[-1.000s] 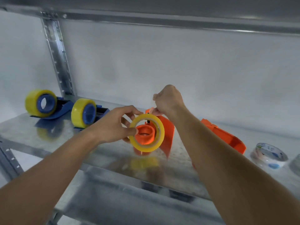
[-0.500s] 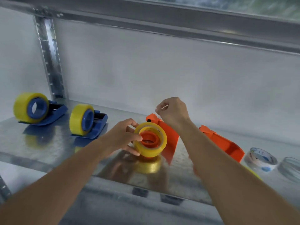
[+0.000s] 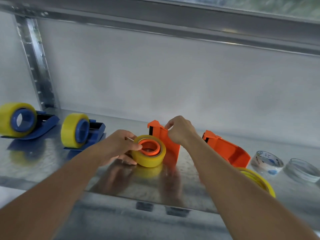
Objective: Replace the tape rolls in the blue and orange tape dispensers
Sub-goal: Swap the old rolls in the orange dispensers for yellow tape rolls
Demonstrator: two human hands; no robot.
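An orange tape dispenser [image 3: 170,148] stands on the metal shelf [image 3: 43,167] at the centre, with a yellow tape roll [image 3: 152,159] seated around its orange hub. My left hand [image 3: 119,146] grips that roll from the left, thumb on the hub's rim. My right hand [image 3: 181,131] pinches the dispenser's upper edge near the cutter end. A second orange dispenser [image 3: 228,149] without a roll lies to the right. Two blue dispensers [image 3: 45,124] [image 3: 93,130] at the left each carry a yellow roll.
Another yellow roll [image 3: 259,181] lies partly behind my right forearm. A clear printed tape roll [image 3: 267,161] and a second clear roll [image 3: 302,170] lie at the far right. A perforated upright post [image 3: 37,63] stands at the left; an upper shelf beam runs overhead.
The roll and orange dispenser have come down from a raised position to rest on the shelf. The roll now sits fully around the hub. My right hand shifted onto the dispenser's top edge.
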